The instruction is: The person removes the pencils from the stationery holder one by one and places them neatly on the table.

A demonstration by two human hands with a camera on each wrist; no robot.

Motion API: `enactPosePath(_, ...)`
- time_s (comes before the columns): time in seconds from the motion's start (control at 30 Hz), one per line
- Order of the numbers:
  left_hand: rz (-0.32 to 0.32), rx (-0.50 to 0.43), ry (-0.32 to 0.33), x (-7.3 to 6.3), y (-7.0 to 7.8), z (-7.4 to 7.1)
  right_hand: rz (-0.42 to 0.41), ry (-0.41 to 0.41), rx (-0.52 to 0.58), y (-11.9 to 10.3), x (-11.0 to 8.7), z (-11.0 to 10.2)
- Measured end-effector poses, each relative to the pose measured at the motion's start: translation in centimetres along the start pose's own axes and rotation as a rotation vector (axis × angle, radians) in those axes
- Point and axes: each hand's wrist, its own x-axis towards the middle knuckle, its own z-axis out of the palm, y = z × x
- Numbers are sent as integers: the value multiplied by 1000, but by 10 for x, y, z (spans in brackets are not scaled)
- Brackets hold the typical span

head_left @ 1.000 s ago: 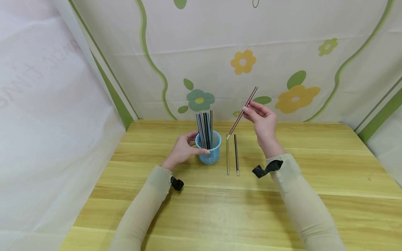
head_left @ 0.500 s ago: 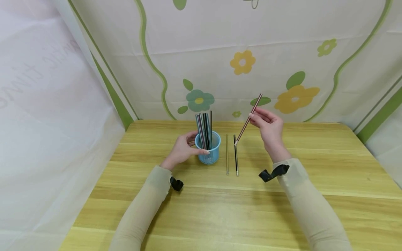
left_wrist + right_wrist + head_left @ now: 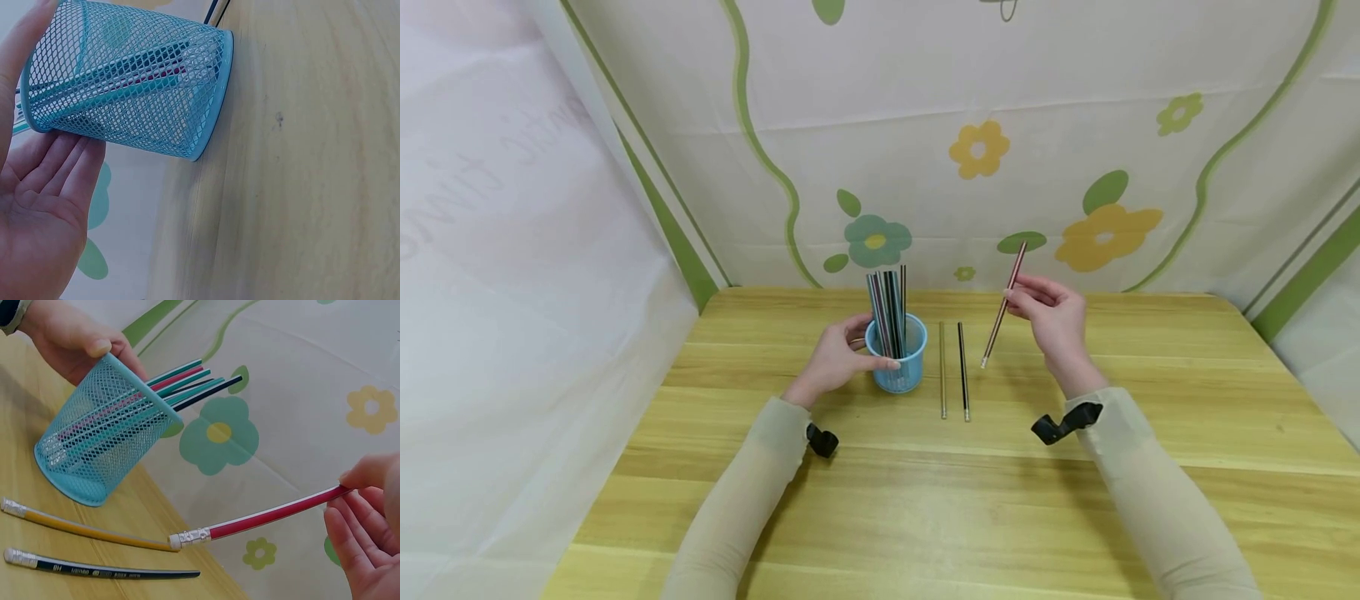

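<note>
My left hand [image 3: 833, 358] holds a light blue mesh pencil cup [image 3: 907, 375] at its rim, thumb on the near side and fingers behind. Several pencils [image 3: 886, 312] in dark, teal and red tones lean inside it. My right hand [image 3: 1060, 327] pinches a red striped pencil [image 3: 275, 511] near its upper end. The pencil slants down, its white eraser lowest, to the right of the black one. On the table right of the cup lie a yellow pencil [image 3: 943, 367] and a black pencil [image 3: 963, 371], side by side, erasers toward me.
The wooden table [image 3: 880, 517] ends at a white curtain [image 3: 880, 83] printed with flowers, which hangs close behind the cup. Another white cloth [image 3: 535, 292] hangs along the left edge. Black straps with small cameras sit at both wrists.
My right hand has moved right and lower with the red pencil, its eraser end passing from above the yellow pencil to right of the black one. My left hand stays on the cup.
</note>
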Motion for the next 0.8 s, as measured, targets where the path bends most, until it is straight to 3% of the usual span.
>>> enactPosePath(0.3,-7,2,1,0,1,0,86,-35,-17,6,-1,-9)
enactPosePath(0.8,-14,13,3,0,-2,-1,177,-117,-201,28,-5,-13)
